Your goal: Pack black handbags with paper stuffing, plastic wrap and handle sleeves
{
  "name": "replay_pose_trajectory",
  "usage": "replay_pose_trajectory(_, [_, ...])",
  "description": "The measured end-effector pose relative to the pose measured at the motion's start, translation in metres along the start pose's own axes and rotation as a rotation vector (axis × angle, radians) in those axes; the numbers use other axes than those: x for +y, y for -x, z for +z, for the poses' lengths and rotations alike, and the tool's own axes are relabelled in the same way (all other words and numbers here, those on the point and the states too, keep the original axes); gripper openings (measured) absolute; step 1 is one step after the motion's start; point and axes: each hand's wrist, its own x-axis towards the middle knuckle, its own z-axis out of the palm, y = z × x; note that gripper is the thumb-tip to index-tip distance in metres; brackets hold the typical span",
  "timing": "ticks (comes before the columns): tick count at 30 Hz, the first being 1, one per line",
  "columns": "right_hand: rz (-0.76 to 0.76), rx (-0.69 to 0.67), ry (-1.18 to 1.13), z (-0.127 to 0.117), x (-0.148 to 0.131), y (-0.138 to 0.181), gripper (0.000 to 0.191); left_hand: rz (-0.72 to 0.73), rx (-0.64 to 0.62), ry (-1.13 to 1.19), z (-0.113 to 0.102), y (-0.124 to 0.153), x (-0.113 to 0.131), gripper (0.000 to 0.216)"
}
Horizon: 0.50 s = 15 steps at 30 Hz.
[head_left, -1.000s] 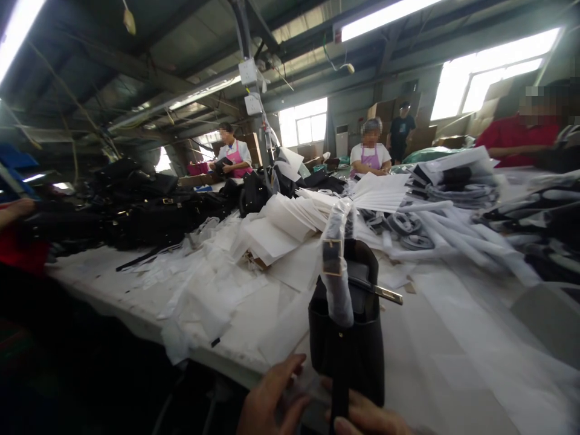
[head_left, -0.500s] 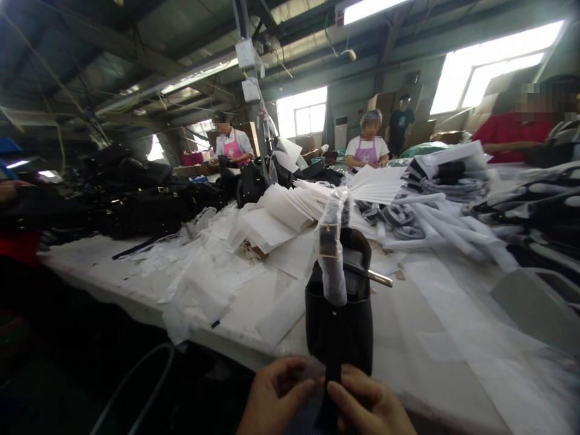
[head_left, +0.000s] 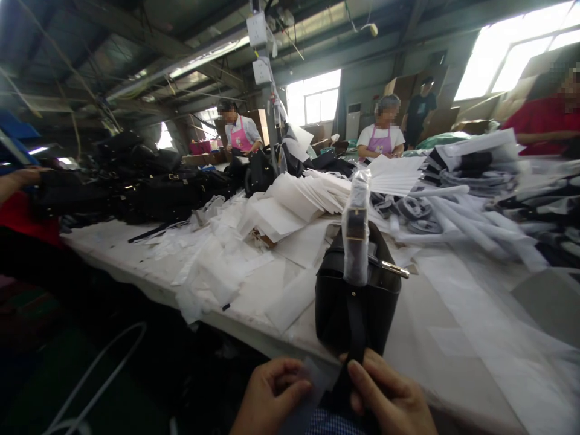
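Handbag [head_left: 357,302] is the landmark: a small black bag standing upright at the near edge of the white table [head_left: 453,362], and everything is placed from it. Head view: both hands are working just below and in front of the bag, at the bottom of the frame. The left hand [head_left: 272,396] is curling its fingers and thumb around a translucent strip of film [head_left: 312,393], pinching it just left of the bag's base. The right hand [head_left: 389,402] is closing thumb and fingers on the black strap [head_left: 356,329], which is running straight down the bag's front face towards the person, so its long axis points from bag to hands; the right hand is the nearer of the two to it. Above the bag, the strap's upper part is standing up wrapped in clear plastic [head_left: 356,235]. Behind and left of the bag, white paper sheets [head_left: 290,211] are lying piled. The strap's lower end and both wrists are cut off by the frame edge, and the fingertips under the bag are hard to make out.
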Motion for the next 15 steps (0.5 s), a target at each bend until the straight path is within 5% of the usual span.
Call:
replay_pose_trajectory(6, [-0.008,0.155,-0.033,0.008,-0.006,0.003,0.038,0.005,0.005,0.006,-0.003,0.009,-0.001,0.045])
replay_pose_trajectory(15, [-0.03,0.136,-0.023,0.018,-0.008,0.001,0.041,-0.024,-0.011,-0.002,0.003,0.013,0.0,0.043])
